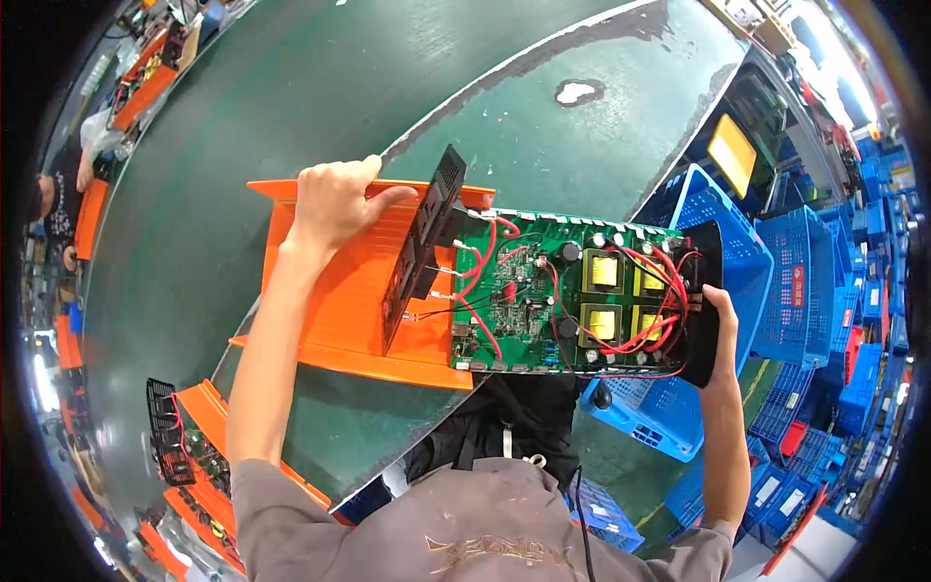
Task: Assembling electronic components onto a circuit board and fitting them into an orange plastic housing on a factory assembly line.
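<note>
Left of circuit board [529, 252]: left hand [335, 209], fingers clasped over far edge of orange case [339, 330]. Board's left end sits inside case, black panel [424, 238] tilted up there. Board's right end: right hand [720, 325] gripping black plate [711, 257]. Beyond board, blue crate [745, 242], contents unclear.

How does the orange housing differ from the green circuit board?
The orange housing is mostly bare and ridged, while the green circuit board carries many parts, such as yellow blocks. The housing looks wider, near edge to far, than the board. The housing lies left; the board extends past its right end. Both lie before the person.
</note>
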### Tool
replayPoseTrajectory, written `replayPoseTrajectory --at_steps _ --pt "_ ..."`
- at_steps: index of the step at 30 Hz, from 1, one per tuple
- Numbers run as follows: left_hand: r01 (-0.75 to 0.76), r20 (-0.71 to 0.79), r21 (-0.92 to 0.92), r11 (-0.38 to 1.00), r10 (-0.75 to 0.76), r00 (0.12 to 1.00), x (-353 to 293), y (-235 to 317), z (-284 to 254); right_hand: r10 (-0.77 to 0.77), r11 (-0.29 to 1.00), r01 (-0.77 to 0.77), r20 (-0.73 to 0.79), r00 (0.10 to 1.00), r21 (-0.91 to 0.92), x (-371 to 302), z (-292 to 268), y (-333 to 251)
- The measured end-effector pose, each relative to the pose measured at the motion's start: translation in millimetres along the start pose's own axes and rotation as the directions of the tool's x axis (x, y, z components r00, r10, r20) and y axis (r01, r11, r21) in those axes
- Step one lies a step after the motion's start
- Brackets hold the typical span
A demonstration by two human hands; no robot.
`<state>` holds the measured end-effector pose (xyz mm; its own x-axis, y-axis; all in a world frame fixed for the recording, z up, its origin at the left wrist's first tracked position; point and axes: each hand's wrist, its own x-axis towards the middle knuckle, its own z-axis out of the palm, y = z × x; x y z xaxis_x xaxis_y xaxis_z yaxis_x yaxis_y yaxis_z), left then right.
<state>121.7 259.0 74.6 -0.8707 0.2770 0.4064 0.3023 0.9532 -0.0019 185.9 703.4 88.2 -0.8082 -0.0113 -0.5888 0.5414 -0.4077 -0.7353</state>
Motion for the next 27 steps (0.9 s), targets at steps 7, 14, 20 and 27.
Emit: replayPoseTrajectory --at_steps 7,14,20,27 --pt "0.042 0.017 -0.108 0.993 -0.041 0.999 2.0 0.0 -2.2 0.044 0.999 -0.044 0.014 0.999 0.003 26.0 -28.2 14.3" --pt "0.138 0.004 -0.044 0.990 -0.138 0.990 -7.4 0.9 -4.2 -0.006 0.997 0.005 -0.007 1.000 -0.078 35.4 -8.0 4.9" --pt "0.312 0.150 -0.154 0.937 -0.290 0.945 -13.3 9.1 -22.0 -0.016 0.988 0.014 -0.016 1.000 -0.155 40.1 -11.5 7.4" --pt "0.394 -0.026 -0.135 0.909 -0.401 0.916 -72.5 -28.8 -51.4 -0.269 0.924 0.268 0.032 0.963 -0.272 59.0 -27.8 19.3"
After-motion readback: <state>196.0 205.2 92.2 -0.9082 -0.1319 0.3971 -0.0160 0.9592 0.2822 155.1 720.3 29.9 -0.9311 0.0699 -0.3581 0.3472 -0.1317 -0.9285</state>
